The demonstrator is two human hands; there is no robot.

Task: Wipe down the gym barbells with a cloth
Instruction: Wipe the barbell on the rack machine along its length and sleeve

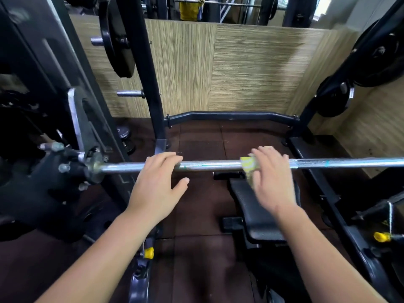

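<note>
Barbell [209, 166]: chrome and level across my view. The frame edge cuts off its right end, and its left end vanishes into a dark rack fitting [54, 176].
Left hand [159, 180]: my fingers lie nearly straight over the bar with the thumb spread below, gripping nothing.
Right hand [272, 180]: motion-blurred. The fingers look flat across the bar, pressing the cloth onto it.
Cloth [248, 164]: yellow-green, on the bar and mostly hidden under my right palm. A scrap hangs beneath.
Bench [262, 217]: black pad below the bar, partly covered by my right forearm.
</note>
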